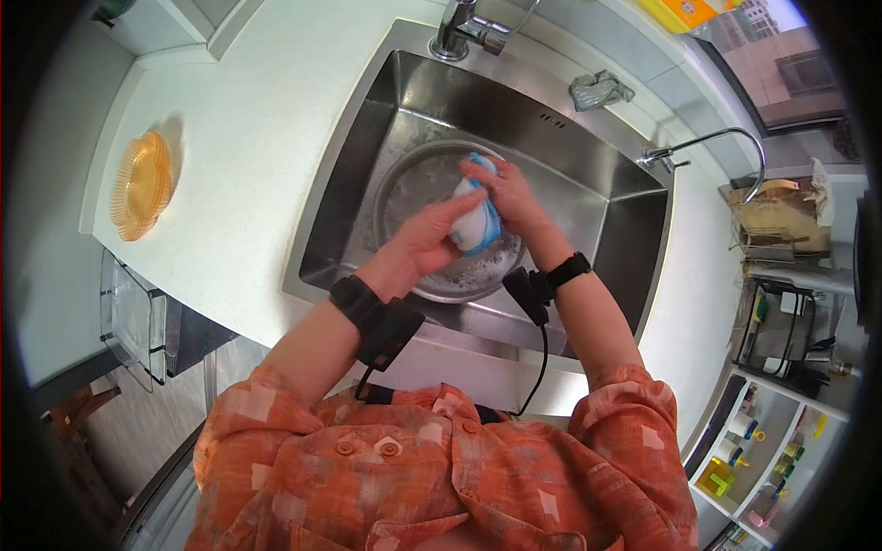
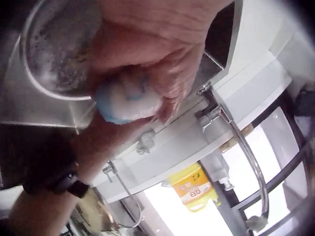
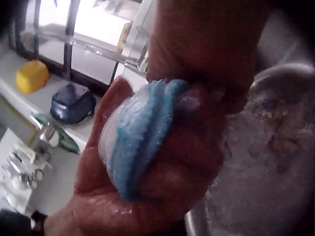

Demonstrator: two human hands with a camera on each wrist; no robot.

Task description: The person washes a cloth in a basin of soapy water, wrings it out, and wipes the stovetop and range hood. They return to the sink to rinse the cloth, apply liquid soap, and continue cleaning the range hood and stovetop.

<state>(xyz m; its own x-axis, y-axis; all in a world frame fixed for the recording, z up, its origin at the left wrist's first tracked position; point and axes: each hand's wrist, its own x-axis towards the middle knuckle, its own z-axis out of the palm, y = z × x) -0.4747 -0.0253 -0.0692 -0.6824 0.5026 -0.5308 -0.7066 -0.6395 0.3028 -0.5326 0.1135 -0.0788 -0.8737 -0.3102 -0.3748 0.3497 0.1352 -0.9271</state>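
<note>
Over a round metal basin (image 1: 386,216) in the sink, both hands grip a wet, bunched white-and-blue dishcloth (image 1: 476,225). The left hand (image 1: 429,231) holds it from the left, its thumb along the white side. On the upper right, the right hand (image 1: 514,197) has its fingers curled on the cloth's top end. Ribbed blue folds of the cloth (image 3: 142,137) show against the left palm in the right wrist view. Sudsy water (image 1: 482,275) lies in the basin below. Part of the cloth is hidden by the fingers.
A steel sink (image 1: 634,220) surrounds the basin, with a faucet (image 1: 450,37) at its back and a thin curved tap (image 1: 707,142) to the right. Stacked amber dishes (image 1: 142,188) stand on the left counter. A crumpled grey bundle (image 1: 599,90) lies behind the sink.
</note>
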